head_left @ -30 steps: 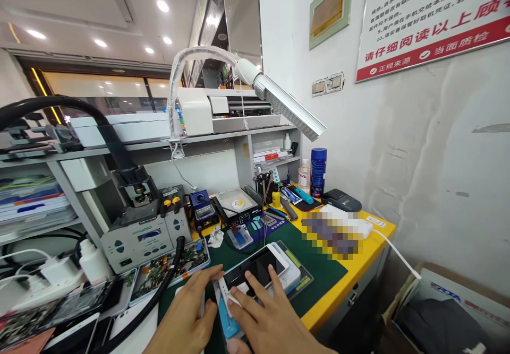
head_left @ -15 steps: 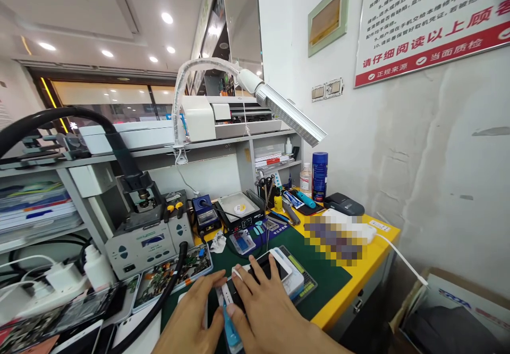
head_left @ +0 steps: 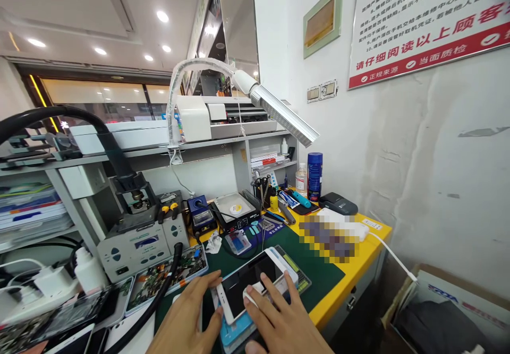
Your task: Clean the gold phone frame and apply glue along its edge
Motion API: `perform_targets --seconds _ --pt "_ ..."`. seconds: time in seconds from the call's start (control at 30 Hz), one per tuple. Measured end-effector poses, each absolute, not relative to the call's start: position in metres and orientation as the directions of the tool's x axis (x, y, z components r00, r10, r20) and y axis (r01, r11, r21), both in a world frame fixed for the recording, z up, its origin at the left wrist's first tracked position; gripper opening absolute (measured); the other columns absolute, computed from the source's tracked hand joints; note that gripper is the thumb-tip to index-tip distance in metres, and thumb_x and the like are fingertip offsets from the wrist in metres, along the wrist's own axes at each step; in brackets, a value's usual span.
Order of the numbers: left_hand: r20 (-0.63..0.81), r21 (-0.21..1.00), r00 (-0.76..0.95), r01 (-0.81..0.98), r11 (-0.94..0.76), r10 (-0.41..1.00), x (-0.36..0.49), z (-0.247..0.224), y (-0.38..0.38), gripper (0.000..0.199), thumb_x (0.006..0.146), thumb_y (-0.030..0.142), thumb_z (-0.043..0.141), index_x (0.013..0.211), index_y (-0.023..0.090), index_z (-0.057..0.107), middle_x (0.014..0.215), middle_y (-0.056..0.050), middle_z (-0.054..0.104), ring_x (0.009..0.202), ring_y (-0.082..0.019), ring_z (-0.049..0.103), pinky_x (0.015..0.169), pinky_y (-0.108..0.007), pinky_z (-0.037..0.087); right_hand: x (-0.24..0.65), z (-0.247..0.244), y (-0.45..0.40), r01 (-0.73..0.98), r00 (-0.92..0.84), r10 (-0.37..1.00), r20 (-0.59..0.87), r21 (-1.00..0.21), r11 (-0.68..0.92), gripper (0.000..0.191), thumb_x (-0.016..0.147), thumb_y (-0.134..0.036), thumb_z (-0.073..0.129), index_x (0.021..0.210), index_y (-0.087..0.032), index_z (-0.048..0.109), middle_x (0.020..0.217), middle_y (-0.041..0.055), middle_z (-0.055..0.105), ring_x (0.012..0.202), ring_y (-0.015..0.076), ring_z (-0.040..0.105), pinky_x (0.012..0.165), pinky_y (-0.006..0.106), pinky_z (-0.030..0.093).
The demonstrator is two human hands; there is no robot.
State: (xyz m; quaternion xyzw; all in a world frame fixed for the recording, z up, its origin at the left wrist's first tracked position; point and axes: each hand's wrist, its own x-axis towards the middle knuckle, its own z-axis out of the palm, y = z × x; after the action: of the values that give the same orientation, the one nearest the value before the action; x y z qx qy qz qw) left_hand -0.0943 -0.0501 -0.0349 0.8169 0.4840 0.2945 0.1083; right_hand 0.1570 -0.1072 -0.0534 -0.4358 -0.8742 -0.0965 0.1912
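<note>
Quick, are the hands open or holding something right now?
Left hand: open, at the phone's edge.
Right hand: open, fingers spread over the screen, on something white.

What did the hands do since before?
The right hand and white wipe moved rightward over the phone, uncovering its left part. I see nothing newly grabbed or let go. The left hand stayed at the phone's left end; the lamp stayed put.

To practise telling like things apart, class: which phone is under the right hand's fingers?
The white-framed phone on the green mat, with the right hand reaching over its screen; the phone at lower left has no hand on it.
</note>
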Motion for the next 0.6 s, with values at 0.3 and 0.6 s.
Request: perform_targets --seconds 0.3,0.6 --pt "0.342 0.457 0.359 0.744 -0.488 0.868 -0.084 -0.019 -0.061 0.06 0.079 0.043 0.068 0.134 0.022 0.064 0.133 -0.012 0.07 0.123 -0.036 0.066 0.104 -0.048 0.054 0.156 -0.068 -0.106 0.804 -0.541 0.656 0.526 0.096 0.587 0.05 0.106 -0.054 0.042 0.143 -0.025 0.059 0.146 0.0016 0.061 0.136 0.0374 0.054 0.121 0.065 0.028" --pt "0.274 0.475 0.357 0.757 -0.448 0.893 -0.079 -0.017 -0.06 0.06 0.081 0.046 0.065 0.135 0.02 0.063 0.132 -0.013 0.069 0.125 -0.035 0.065 0.104 -0.046 0.054 0.151 -0.03 -0.101 0.8 -0.503 0.794 0.341 -0.163 0.577 0.054 0.109 -0.05 0.031 0.151 -0.022 0.05 0.157 0.0034 0.048 0.147 0.0405 0.038 0.12 0.072 0.021"
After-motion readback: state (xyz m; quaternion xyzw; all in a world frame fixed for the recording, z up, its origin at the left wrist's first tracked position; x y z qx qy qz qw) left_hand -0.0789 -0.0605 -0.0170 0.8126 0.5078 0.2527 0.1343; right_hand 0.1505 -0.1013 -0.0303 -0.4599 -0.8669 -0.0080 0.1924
